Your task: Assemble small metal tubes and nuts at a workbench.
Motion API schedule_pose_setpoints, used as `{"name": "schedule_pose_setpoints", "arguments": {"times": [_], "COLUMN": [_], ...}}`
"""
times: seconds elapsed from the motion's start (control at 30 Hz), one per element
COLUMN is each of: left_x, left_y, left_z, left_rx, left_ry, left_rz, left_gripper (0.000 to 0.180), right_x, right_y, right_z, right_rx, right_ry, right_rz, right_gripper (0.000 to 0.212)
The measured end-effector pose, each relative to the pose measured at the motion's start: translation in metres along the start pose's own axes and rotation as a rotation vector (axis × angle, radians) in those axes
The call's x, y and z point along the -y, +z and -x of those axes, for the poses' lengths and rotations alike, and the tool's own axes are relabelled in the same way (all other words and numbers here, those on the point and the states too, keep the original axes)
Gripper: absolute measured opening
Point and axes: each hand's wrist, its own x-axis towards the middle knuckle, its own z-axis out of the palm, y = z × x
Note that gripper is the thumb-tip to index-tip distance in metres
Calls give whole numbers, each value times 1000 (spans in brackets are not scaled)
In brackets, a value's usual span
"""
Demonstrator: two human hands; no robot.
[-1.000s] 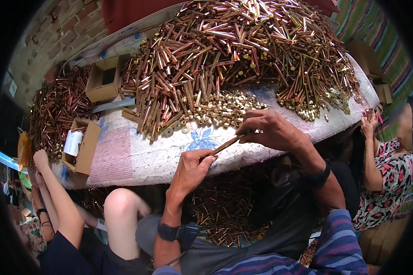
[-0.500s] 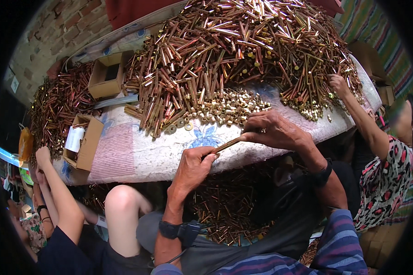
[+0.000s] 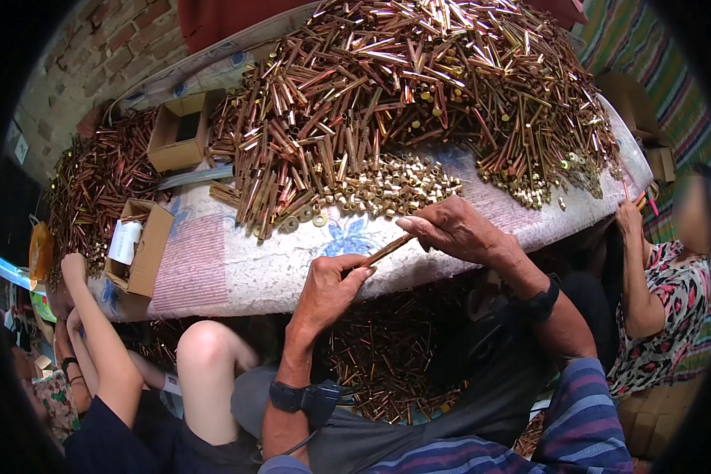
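Right hand [image 3: 460,230] has shifted; tube [image 3: 388,252] lies between it and left fingers [image 3: 359,276].

Coppery brown colours the held tube [image 3: 389,251] and, with reddish and golden glints, the pile of tubes [image 3: 442,79] at one o'clock. The tablecloth [image 3: 268,276] is white with blue flowers and pink-striped patches. Blue and purple stripes cover the sleeve [image 3: 581,411] at four o'clock; the bag [image 3: 41,251] at nine is orange.
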Motion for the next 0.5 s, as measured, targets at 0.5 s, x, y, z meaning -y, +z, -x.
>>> {"name": "schedule_pose_setpoints", "arguments": {"times": [0.5], "left_x": [0], "left_y": [0], "left_z": [0], "left_rx": [-1], "left_ry": [-14], "left_rz": [-3], "left_gripper": [22], "right_x": [1], "right_y": [-1], "right_z": [0], "right_rx": [45], "right_ry": [26], "right_rz": [60], "right_gripper": [34]}}
